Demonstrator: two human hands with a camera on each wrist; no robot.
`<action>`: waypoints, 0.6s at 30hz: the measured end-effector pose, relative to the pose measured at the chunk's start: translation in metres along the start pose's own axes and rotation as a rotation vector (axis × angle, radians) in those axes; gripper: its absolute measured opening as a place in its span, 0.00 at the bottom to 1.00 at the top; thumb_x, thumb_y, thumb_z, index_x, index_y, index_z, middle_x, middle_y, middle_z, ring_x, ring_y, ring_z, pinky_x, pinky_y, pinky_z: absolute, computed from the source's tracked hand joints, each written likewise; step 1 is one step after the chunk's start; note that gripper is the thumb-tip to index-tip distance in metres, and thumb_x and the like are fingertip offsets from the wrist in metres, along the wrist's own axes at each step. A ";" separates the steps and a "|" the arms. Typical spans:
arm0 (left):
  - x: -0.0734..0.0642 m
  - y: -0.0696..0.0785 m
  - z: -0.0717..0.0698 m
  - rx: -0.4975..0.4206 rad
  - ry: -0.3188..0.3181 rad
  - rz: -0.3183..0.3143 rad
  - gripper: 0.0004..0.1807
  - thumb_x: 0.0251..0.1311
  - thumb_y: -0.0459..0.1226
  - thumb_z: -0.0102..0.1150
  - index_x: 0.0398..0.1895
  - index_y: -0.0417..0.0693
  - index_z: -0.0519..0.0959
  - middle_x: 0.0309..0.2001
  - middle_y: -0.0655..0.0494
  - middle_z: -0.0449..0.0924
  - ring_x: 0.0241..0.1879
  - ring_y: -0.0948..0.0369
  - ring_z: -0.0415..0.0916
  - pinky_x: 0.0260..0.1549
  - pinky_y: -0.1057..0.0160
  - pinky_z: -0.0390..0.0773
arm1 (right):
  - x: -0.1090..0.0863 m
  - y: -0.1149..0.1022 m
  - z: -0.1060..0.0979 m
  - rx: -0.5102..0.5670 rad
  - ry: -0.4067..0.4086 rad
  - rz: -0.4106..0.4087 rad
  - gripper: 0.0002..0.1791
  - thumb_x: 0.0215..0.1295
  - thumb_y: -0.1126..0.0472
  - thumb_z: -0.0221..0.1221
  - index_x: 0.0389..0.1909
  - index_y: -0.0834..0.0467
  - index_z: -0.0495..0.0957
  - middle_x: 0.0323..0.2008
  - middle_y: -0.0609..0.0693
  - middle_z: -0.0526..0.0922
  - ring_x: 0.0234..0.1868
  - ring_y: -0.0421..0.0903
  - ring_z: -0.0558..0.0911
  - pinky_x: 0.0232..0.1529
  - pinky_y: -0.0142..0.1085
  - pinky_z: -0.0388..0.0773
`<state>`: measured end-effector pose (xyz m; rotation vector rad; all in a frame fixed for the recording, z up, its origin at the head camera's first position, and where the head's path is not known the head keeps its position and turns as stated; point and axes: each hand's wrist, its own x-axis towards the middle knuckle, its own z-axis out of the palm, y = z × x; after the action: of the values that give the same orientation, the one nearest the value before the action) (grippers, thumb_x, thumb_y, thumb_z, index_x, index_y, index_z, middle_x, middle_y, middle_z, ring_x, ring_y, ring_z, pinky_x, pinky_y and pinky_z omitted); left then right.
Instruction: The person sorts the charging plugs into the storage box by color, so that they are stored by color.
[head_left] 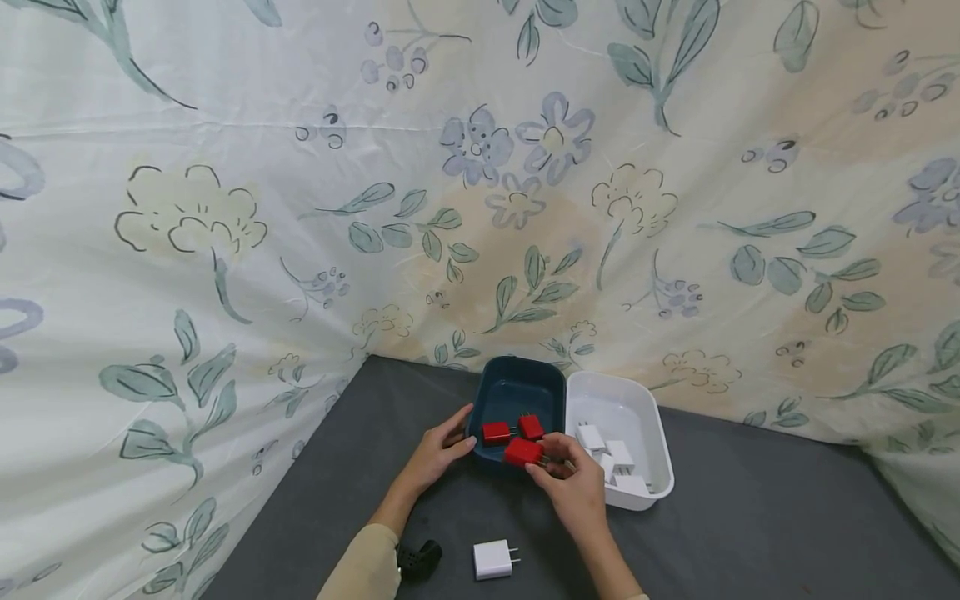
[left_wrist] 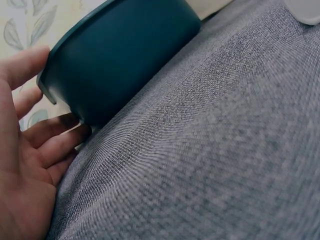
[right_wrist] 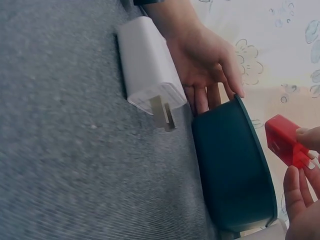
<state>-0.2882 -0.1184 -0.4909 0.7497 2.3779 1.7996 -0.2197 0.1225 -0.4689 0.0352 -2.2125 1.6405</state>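
Note:
My right hand (head_left: 573,479) pinches a red charger plug (head_left: 522,452) between thumb and fingers, over the front rim of a dark teal bin (head_left: 521,393). In the right wrist view this red plug stands clear above the rim, its prongs toward the fingers. Two more red charger plugs lie inside the bin, one at the left (head_left: 495,433) and one at the right (head_left: 531,427). At the bin's front left corner, my left hand (head_left: 435,454) holds it, thumb at the rim and other fingers against the lower wall, as the left wrist view (left_wrist: 30,160) shows.
A white bin (head_left: 618,400) touches the teal bin's right side, with several white charger plugs (head_left: 618,455) in it. One white charger plug (head_left: 492,559) lies on the dark grey cloth (head_left: 742,517) between my forearms. Flower-patterned fabric (head_left: 480,275) hangs behind.

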 end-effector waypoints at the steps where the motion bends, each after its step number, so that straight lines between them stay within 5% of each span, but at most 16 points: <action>1: 0.000 0.000 0.000 -0.003 -0.002 0.000 0.33 0.70 0.35 0.50 0.76 0.40 0.54 0.69 0.35 0.65 0.67 0.43 0.67 0.66 0.46 0.67 | 0.001 -0.001 0.000 -0.004 -0.001 -0.003 0.25 0.45 0.68 0.75 0.48 0.57 0.81 0.42 0.49 0.86 0.41 0.45 0.81 0.40 0.27 0.82; 18: -0.001 0.002 -0.001 0.003 -0.008 0.003 0.34 0.70 0.39 0.52 0.76 0.41 0.54 0.69 0.37 0.65 0.67 0.46 0.67 0.65 0.46 0.67 | 0.029 -0.003 -0.007 -0.050 0.036 0.017 0.26 0.48 0.66 0.74 0.51 0.59 0.78 0.46 0.54 0.85 0.45 0.50 0.82 0.41 0.21 0.79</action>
<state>-0.2869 -0.1192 -0.4889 0.7598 2.3767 1.7910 -0.2439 0.1335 -0.4551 -0.0272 -2.2318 1.5810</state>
